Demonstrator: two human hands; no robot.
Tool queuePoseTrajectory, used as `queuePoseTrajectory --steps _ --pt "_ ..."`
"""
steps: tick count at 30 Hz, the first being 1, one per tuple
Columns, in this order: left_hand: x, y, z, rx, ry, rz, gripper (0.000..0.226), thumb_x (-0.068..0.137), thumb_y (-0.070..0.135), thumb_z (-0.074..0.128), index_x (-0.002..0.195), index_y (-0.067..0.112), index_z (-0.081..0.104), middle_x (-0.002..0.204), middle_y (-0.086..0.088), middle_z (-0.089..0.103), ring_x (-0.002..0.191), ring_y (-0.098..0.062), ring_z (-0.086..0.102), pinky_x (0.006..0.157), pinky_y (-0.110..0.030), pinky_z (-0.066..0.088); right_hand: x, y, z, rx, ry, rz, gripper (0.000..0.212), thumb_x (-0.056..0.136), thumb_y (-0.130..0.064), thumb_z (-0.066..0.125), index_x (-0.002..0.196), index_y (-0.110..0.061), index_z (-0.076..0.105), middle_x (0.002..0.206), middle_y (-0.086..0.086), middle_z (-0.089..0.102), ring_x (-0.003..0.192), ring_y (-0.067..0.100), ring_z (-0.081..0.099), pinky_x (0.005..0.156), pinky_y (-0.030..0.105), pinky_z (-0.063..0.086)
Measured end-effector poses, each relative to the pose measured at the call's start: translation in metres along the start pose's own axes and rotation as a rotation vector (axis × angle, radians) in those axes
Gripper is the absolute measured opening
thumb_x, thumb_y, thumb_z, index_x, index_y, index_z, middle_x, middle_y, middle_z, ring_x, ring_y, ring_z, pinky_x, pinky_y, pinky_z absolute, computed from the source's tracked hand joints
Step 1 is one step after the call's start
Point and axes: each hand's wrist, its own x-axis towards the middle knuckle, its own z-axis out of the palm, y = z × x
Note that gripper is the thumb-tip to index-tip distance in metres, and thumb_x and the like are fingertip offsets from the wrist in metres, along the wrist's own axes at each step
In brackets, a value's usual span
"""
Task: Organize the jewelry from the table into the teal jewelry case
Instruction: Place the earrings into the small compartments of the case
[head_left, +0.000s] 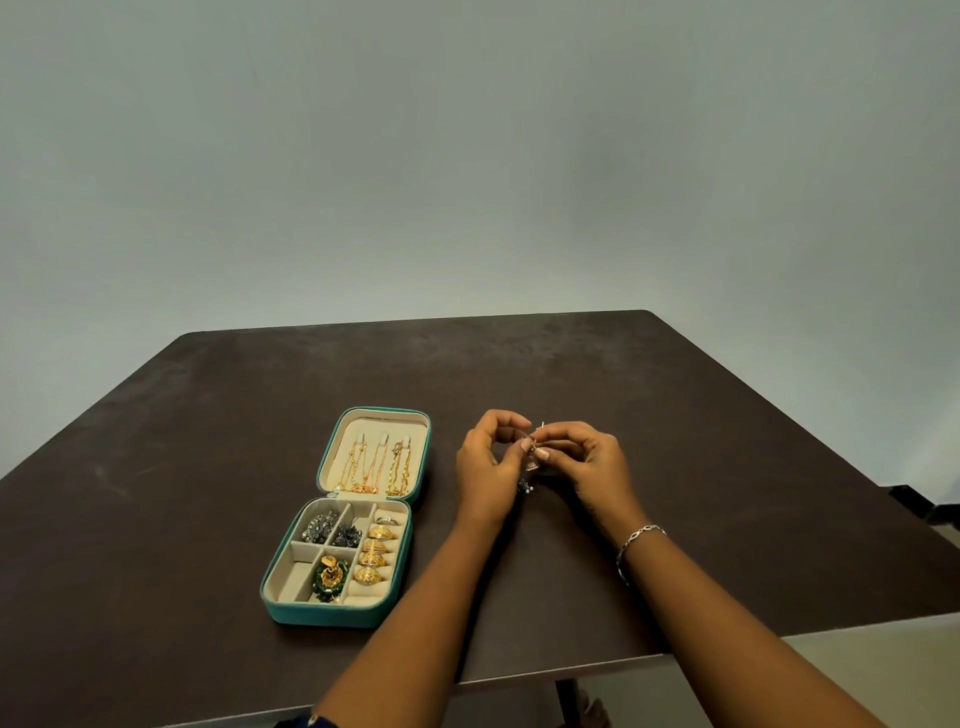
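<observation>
The teal jewelry case (291, 608) lies open on the dark table (208, 441), left of my hands. Gold chains (371, 470) hang in its lid. Its tray holds gold rings (376, 551), dark silver pieces (332, 530) and a green-and-gold piece (330, 577). My left hand (485, 467) and my right hand (587, 462) meet above the table, right of the case. Both pinch a small bell-shaped earring (531, 462) between their fingertips. A small dark piece with pale beads (525, 487) lies on the table just below them, partly hidden by my left hand.
A bracelet (636, 543) sits on my right wrist. The table's front edge runs under my forearms, and its right corner drops away near a dark object (906, 493) on the floor. A plain wall stands behind the table.
</observation>
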Motion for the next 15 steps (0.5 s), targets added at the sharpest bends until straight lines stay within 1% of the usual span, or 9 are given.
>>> queuePoseTrajectory --steps 2,3,4,6,8,11,13,15 --pt "0.0000 0.0004 0.0000 -0.051 0.001 -0.011 0.032 0.079 -0.007 0.060 0.079 0.024 0.058 0.076 0.004 0.059 0.073 -0.010 0.055 0.058 -0.012 0.045 0.0003 0.0017 -0.0003 0.000 0.004 0.005 0.015 0.074 0.006 0.067 0.079 -0.008 0.069 0.097 0.021 0.065 0.086 0.025 0.068 0.077 0.042 0.057" --pt "0.0001 -0.0002 -0.0004 -0.069 0.008 -0.019 0.031 0.079 -0.007 0.060 0.078 0.023 0.058 0.075 0.003 0.059 0.072 -0.009 0.055 0.058 -0.012 0.045 0.0001 0.0022 0.0001 0.003 0.003 0.010 0.014 0.074 0.005 0.068 0.079 -0.009 0.069 0.095 0.020 0.066 0.085 0.026 0.068 0.077 0.044 0.056" --pt "0.0003 -0.0009 -0.0005 -0.085 0.009 -0.025 0.030 0.080 -0.007 0.060 0.076 0.023 0.060 0.074 0.003 0.060 0.072 -0.010 0.056 0.059 -0.013 0.046 -0.0003 0.0019 0.0003 0.013 0.001 0.018 0.013 0.074 0.003 0.069 0.079 -0.009 0.069 0.093 0.020 0.066 0.085 0.028 0.068 0.077 0.046 0.056" --pt "0.0002 -0.0023 -0.0005 -0.120 -0.001 -0.034 0.030 0.081 -0.007 0.058 0.074 0.022 0.064 0.075 0.002 0.064 0.075 -0.014 0.060 0.065 -0.020 0.050 -0.0002 0.0017 -0.0004 0.032 0.001 0.027 0.011 0.075 0.002 0.068 0.080 -0.008 0.068 0.087 0.019 0.068 0.083 0.030 0.068 0.076 0.049 0.056" --pt "-0.0015 -0.0018 0.0005 -0.173 -0.029 -0.045 0.029 0.083 -0.006 0.057 0.077 0.021 0.067 0.077 0.000 0.068 0.078 -0.016 0.064 0.070 -0.025 0.053 -0.0002 0.0021 -0.0018 0.017 0.006 0.022 0.011 0.076 0.000 0.068 0.081 -0.010 0.067 0.084 0.017 0.069 0.082 0.030 0.067 0.075 0.051 0.055" --pt "-0.0032 -0.0013 0.0022 -0.232 -0.075 -0.068 0.027 0.084 -0.004 0.058 0.081 0.020 0.069 0.081 -0.004 0.070 0.082 -0.019 0.067 0.073 -0.027 0.055 0.0004 0.0063 -0.0030 -0.021 0.011 0.017 0.012 0.075 -0.005 0.071 0.079 -0.015 0.066 0.083 0.014 0.070 0.083 0.030 0.068 0.076 0.052 0.055" --pt "-0.0026 -0.0023 0.0026 -0.250 -0.064 -0.094 0.026 0.083 -0.006 0.058 0.081 0.017 0.070 0.078 -0.003 0.070 0.080 -0.018 0.067 0.072 -0.027 0.056 0.0002 0.0069 -0.0024 -0.016 0.005 0.030 0.011 0.074 -0.004 0.072 0.080 -0.013 0.066 0.083 0.015 0.070 0.083 0.030 0.068 0.076 0.051 0.055" --pt "-0.0011 -0.0031 0.0023 -0.268 -0.040 -0.117 0.024 0.082 -0.008 0.058 0.079 0.013 0.070 0.072 0.003 0.070 0.074 -0.012 0.067 0.069 -0.024 0.055 -0.0003 0.0040 -0.0021 0.037 0.008 0.042 0.011 0.075 -0.001 0.070 0.081 -0.009 0.066 0.083 0.015 0.070 0.082 0.029 0.068 0.075 0.047 0.056"
